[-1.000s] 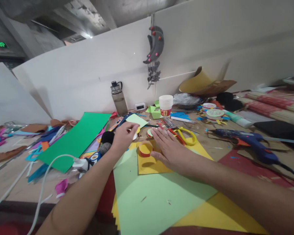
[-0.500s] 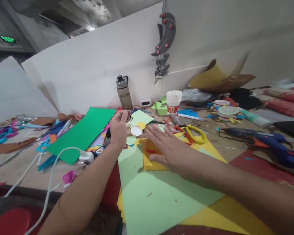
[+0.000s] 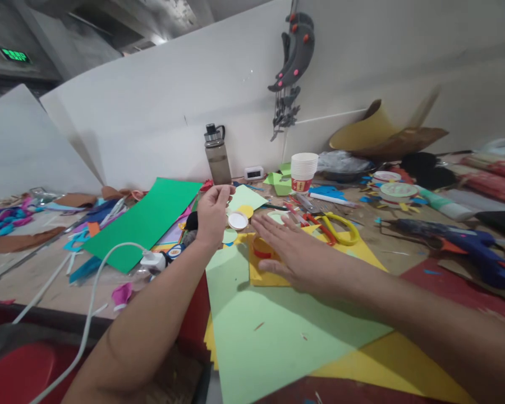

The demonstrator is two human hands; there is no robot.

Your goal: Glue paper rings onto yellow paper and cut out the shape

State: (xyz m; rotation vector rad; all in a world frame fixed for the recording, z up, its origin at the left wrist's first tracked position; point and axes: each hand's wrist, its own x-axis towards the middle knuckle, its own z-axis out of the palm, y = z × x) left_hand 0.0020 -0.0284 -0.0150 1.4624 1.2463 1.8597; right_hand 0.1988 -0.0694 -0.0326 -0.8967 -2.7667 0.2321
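My left hand (image 3: 212,216) is raised above the table with thumb and fingers pinched together; whatever is between the fingertips is too small to make out. My right hand (image 3: 284,247) reaches over a yellow sheet (image 3: 263,278) with its fingers stretched out. Beside its thumb, partly covered by the hand, a red and yellow ring (image 3: 261,249) sits on that sheet. Under the yellow sheet lies a large light green sheet (image 3: 269,331). A round white lid-like disc (image 3: 238,220), a yellow paper circle (image 3: 246,210) and a pale green circle (image 3: 229,237) lie between the hands.
Yellow-handled scissors (image 3: 349,233) and a blue glue gun (image 3: 458,238) lie to the right. Paper cups (image 3: 303,168) and a water bottle (image 3: 217,154) stand at the back. A green sheet (image 3: 143,224) and a white cable (image 3: 93,297) are on the left.
The view has shifted slightly, so most things appear a little further right. Both hands keep nearly the same pose and place over the sheets.
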